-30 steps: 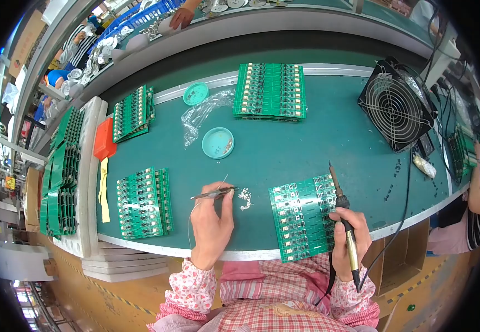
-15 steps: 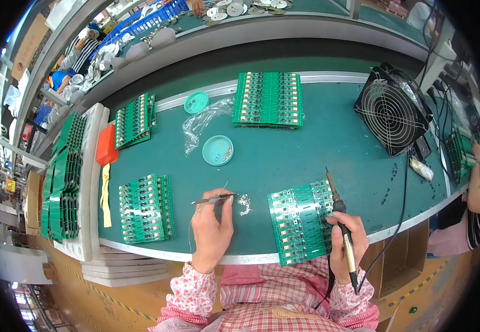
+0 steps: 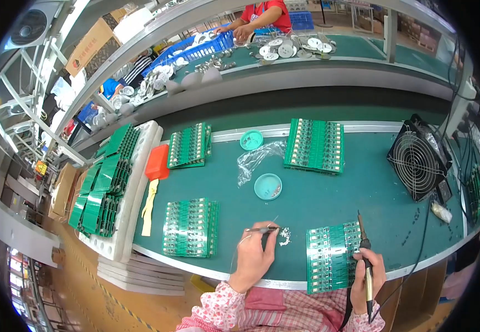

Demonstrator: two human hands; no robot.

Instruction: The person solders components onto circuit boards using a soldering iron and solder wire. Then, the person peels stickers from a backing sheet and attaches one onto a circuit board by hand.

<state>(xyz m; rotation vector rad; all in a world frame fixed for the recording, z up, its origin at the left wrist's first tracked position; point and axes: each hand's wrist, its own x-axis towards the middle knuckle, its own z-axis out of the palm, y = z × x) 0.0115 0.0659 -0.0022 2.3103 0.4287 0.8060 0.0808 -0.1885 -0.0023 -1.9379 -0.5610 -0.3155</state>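
Note:
Tweezers [image 3: 262, 229] are pinched in my left hand [image 3: 255, 255], along with a thin wire that hangs down beside the wrist. Their tips are close to a small scatter of white parts [image 3: 285, 236] on the green mat. My right hand [image 3: 370, 271] grips a soldering iron [image 3: 368, 274] with its tip pointing up and away from me. Beside that hand, a green circuit board panel [image 3: 331, 260] lies at the front edge, its right side next to the fingers. The iron's tip is near the panel's upper right corner.
Board stacks stand at the left front [image 3: 190, 228], left back [image 3: 189, 145] and back [image 3: 314, 145]. A foam tray [image 3: 135, 205] holds more boards. Teal dishes [image 3: 267, 187], a plastic bag [image 3: 255, 160], a red box [image 3: 157, 162] and a black fan [image 3: 417, 165] are around. Across the bench is a person [image 3: 267, 16].
The camera view has tilted up and turned left, so the bench sits lower and further right. Both hands keep their grips, and the person across the bench now shows more.

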